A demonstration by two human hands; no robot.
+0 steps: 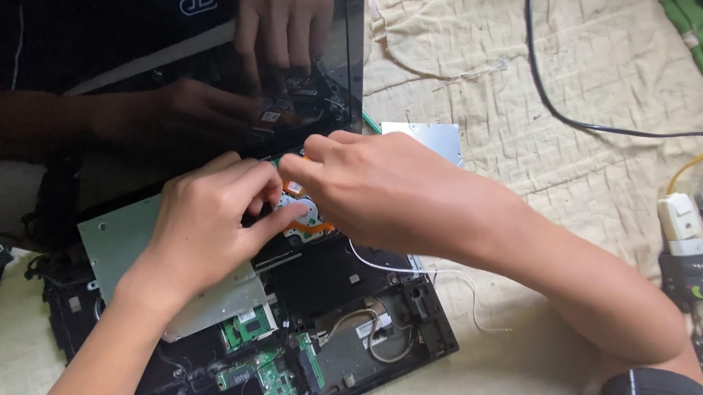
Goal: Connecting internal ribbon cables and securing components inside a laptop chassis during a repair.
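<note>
Both hands work close together over the opened laptop base [329, 313] on the cloth; left hand [214, 216] and right hand [376, 186] pinch at the small fan part [305, 215], fingertips nearly touching; its dark screen [138, 72] stands behind.

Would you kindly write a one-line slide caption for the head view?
Left hand and right hand meet over the internals of an opened laptop on a cream cloth.

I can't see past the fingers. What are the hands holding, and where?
Cannot tell: both the left hand and right hand pinch at the opened laptop, hiding it.
</note>
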